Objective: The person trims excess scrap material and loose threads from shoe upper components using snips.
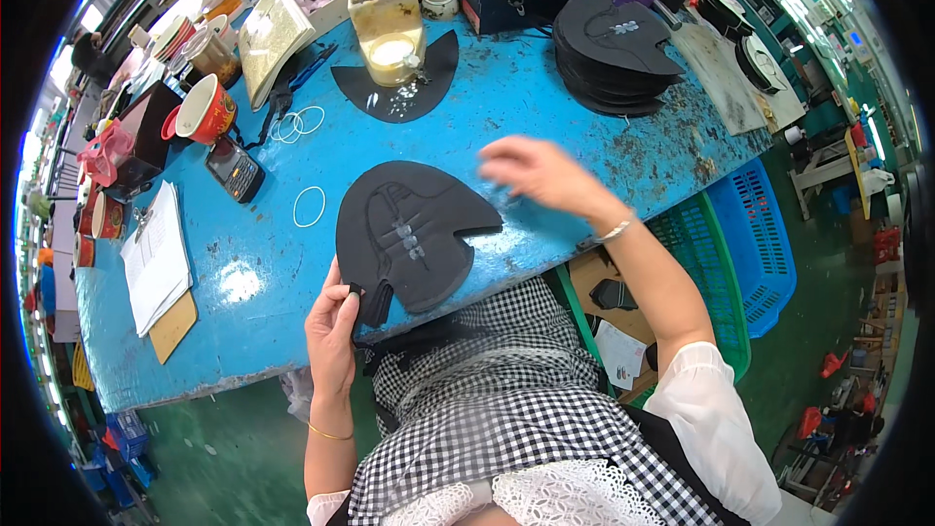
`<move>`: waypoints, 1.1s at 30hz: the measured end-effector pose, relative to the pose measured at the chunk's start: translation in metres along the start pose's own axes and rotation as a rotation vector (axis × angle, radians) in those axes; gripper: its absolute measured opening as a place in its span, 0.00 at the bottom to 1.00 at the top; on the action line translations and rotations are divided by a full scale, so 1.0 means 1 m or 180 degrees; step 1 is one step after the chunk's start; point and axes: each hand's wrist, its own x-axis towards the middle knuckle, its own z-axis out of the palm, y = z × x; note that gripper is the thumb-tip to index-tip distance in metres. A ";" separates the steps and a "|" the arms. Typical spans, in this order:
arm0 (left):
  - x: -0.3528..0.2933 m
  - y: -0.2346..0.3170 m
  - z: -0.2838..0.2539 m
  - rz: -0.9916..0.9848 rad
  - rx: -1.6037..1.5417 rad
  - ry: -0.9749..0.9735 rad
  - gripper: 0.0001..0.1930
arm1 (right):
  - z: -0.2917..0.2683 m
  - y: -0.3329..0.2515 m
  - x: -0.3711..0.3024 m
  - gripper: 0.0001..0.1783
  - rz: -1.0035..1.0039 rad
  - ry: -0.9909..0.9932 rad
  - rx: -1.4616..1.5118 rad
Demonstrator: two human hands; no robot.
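A stack of flat, rounded black panels [419,224], like shoe-upper pieces, lies near the table's front edge. The top one has a notch at its right side and pale grey marks in the middle. At the lower left corner my left hand [333,331] pinches the panel edge between thumb and fingers. My right hand [541,175] is raised just right of the panels, apart from them, fingers loosely extended and slightly blurred, with nothing seen in it. Farther back, a glue pot [390,24] with a whitish opening rests on another black panel [448,68].
A taller stack of black panels [614,39] stands at the back right. Left are a handheld device [235,170], a red paper cup [206,109], a clipboard with papers [158,258] and white rubber bands [310,206]. Green [716,273] and blue baskets [765,244] sit beyond the table's right edge.
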 end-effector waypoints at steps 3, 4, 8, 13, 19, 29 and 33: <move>0.003 -0.012 -0.009 0.0022 -0.0230 0.0093 0.05 | -0.073 0.035 -0.022 0.10 -0.0397 0.2069 -0.0747; 0.002 -0.012 -0.011 0.0017 -0.0246 0.0096 0.05 | -0.099 0.051 -0.029 0.09 -0.0439 0.2482 -0.1177; 0.004 -0.014 -0.014 0.0168 -0.0342 0.0062 0.05 | -0.150 0.103 -0.045 0.14 0.0134 0.3160 -0.2517; 0.005 -0.016 -0.015 0.0267 -0.0263 0.0017 0.05 | -0.146 0.094 -0.023 0.15 0.0439 0.2955 -0.2423; 0.003 -0.016 -0.007 0.0430 -0.0177 0.0063 0.06 | -0.154 0.096 -0.038 0.15 0.0065 0.2054 -0.2279; 0.003 -0.018 -0.019 0.0291 -0.0331 0.0064 0.04 | -0.102 0.024 -0.098 0.14 0.0757 0.0509 -0.2105; 0.001 -0.017 -0.019 0.0327 -0.0496 0.0224 0.04 | -0.070 0.019 -0.077 0.14 -0.0134 0.1313 -0.2579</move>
